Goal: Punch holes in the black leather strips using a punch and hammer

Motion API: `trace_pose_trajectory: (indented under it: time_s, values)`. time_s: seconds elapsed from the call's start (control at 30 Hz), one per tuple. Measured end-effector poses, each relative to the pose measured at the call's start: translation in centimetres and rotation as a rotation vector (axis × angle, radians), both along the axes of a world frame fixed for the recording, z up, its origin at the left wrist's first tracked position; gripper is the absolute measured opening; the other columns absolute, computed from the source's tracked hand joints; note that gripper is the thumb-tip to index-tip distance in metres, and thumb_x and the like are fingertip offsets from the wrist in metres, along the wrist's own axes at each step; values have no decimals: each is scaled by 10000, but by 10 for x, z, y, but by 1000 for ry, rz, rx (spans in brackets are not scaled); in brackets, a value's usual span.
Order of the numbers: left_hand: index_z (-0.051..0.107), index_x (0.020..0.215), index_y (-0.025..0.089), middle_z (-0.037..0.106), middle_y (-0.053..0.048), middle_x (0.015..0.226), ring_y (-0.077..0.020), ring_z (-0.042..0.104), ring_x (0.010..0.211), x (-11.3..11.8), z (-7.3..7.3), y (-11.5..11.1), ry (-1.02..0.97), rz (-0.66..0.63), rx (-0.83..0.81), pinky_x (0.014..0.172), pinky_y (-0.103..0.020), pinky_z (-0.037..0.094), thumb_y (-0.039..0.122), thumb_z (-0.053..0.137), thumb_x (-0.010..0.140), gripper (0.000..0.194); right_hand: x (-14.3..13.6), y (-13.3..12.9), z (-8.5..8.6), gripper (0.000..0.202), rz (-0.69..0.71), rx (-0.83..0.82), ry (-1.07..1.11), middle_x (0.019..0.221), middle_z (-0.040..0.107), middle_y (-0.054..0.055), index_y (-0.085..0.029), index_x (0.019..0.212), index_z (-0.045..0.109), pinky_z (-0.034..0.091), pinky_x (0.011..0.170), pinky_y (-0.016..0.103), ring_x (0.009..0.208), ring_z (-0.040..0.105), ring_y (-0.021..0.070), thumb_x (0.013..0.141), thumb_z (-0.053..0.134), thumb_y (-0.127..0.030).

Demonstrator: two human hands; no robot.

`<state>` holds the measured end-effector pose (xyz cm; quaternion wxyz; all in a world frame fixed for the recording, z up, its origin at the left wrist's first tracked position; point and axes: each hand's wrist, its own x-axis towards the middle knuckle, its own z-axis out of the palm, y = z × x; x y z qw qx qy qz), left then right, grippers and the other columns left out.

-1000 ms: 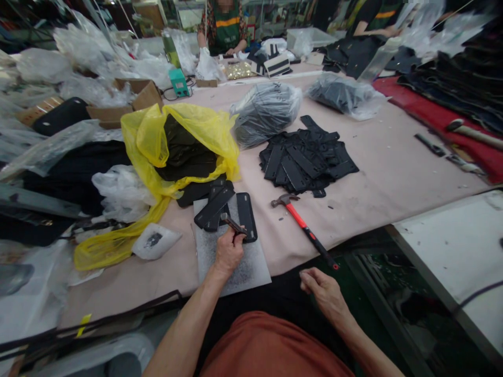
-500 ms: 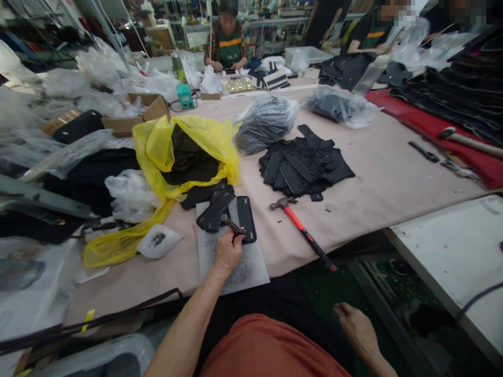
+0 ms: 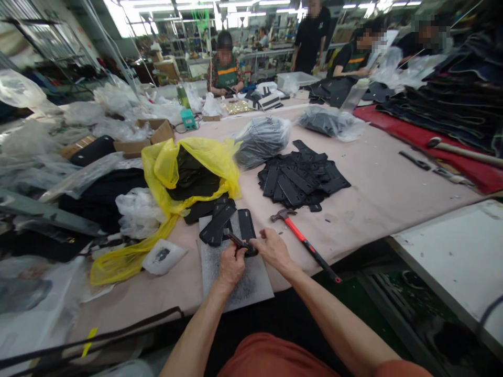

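Note:
My left hand (image 3: 231,265) is closed around a small dark metal tool with a blocky head (image 3: 232,236), held just above the board. My right hand (image 3: 274,248) has come in beside it, its thumb and fingertips pinched close to the tool's near end and a black slotted piece (image 3: 246,222). What lies between those fingertips is too small to make out. That rounded black piece rests flat on a speckled, scuffed white board (image 3: 220,283). Overlapping black pieces (image 3: 218,225) lie on the board's left side.
A red-handled claw hammer (image 3: 301,235) lies right of the board. Behind it is a heap of black pieces (image 3: 302,175). A yellow plastic bag (image 3: 157,157) of dark material stands at left, near a wrapped grey bundle (image 3: 263,139). Several people are across the table.
My right hand has moved from beside my body up to the board, next to my left hand. My left hand keeps hold of the metal tool. The camera view has tilted upward.

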<state>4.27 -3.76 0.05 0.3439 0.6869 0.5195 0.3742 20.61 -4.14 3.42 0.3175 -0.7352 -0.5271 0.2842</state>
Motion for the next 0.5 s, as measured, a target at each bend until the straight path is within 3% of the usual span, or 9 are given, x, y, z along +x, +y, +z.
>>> trace_pose_trajectory:
  time_s: [0.17,0.3,0.5]
  values:
    - [663,1014,176,736,-66,921,-216,698,844,0,4,0,-38,24,-40,781,-353,567,188,526,837,224,-11,39,-12,243,34,-186,1,729,579,17,-195,785,555,322,639,269,727,521,172,667,697,-352]
    - [682,967,178,735,-65,949,-210,693,898,-5,9,1,-87,49,-50,823,-350,559,209,517,857,201,-4,41,-17,139,24,-222,67,603,520,-21,-193,659,514,279,587,254,625,473,136,683,639,-249]
    - [691,944,180,733,-65,940,-224,688,898,-40,7,4,19,134,-8,828,-363,556,268,527,863,203,15,47,-13,118,43,-225,319,539,486,-52,-187,626,502,275,539,239,550,437,108,652,618,-184]
